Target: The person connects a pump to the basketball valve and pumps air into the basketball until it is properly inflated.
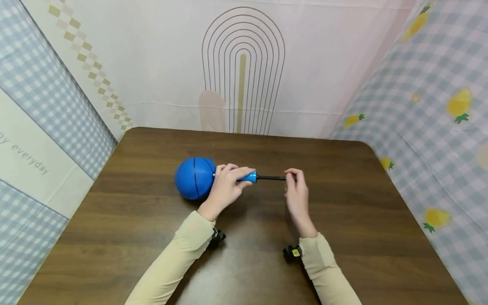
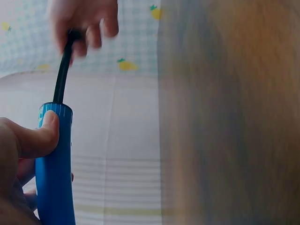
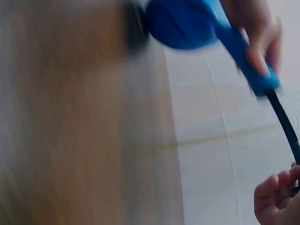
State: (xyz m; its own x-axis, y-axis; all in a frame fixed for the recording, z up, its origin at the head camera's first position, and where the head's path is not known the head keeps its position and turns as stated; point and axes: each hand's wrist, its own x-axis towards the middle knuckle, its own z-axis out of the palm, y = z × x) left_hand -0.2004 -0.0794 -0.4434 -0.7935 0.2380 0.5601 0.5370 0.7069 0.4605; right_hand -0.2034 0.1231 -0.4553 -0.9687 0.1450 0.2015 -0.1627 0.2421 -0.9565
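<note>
A small hand pump has a blue barrel (image 1: pixel 250 176) and a thin black rod (image 1: pixel 270 178) drawn far out of its right end. My left hand (image 1: pixel 225 185) grips the barrel, its thumb lying along the blue body (image 2: pixel 55 173) in the left wrist view. The rod's outer end is held by my right hand (image 1: pixel 298 194), whose curled fingers hide most of the handle. At the barrel's left end sits a blue ball (image 1: pixel 193 180) with black seam lines, joined to the pump; my left fingers partly cover that junction.
The brown wooden table (image 1: pixel 244 262) carries the shadows of both arms. A patterned white cloth (image 1: pixel 164 63) hangs behind its far edge, with checked pineapple cloth (image 1: pixel 431 127) on the right. Each wrist bears a dark camera mount.
</note>
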